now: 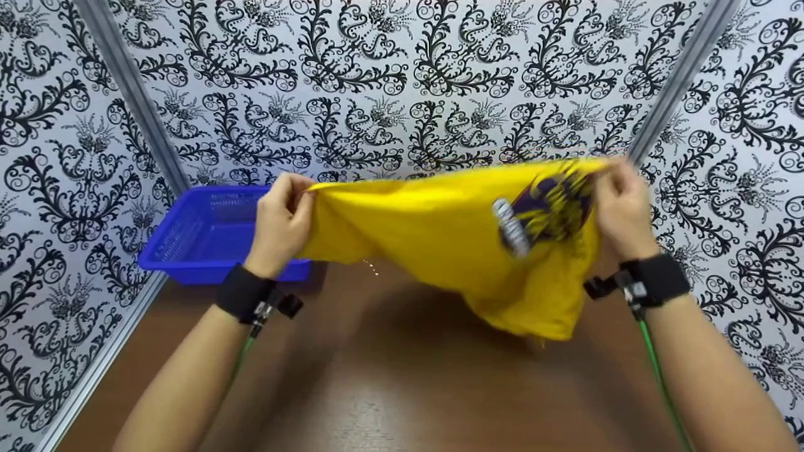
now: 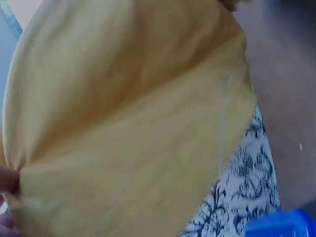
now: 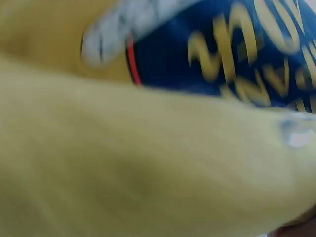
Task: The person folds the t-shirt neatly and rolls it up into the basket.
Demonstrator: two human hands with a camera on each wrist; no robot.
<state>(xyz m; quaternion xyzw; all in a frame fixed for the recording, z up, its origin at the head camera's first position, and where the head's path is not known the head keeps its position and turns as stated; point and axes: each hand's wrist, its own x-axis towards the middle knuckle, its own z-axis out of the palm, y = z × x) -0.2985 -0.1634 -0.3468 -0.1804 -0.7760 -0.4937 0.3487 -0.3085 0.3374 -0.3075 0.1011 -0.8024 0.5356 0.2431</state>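
A yellow cloth (image 1: 427, 226) with a dark printed design and a white lettered patch, perhaps a T-shirt, hangs stretched between both hands above the table. My left hand (image 1: 282, 216) pinches its upper left corner between thumb and fingers. At the upper right corner, beside the print, my right hand (image 1: 623, 210) grips the fabric. The lower edge falls in loose folds, deepest toward the right. The left wrist view is mostly filled by the cloth (image 2: 133, 123), with fingertips at its left edge. In the right wrist view, blurred cloth (image 3: 138, 163) hides most of the right hand.
A blue plastic basket (image 1: 182, 267) with perforated walls stands at the back left, partly behind the left hand. The brown table (image 1: 402, 389) is enclosed by patterned black-and-white walls (image 1: 389, 81) with grey metal corner posts (image 1: 135, 94). Green cables (image 1: 659, 370) run along the forearms.
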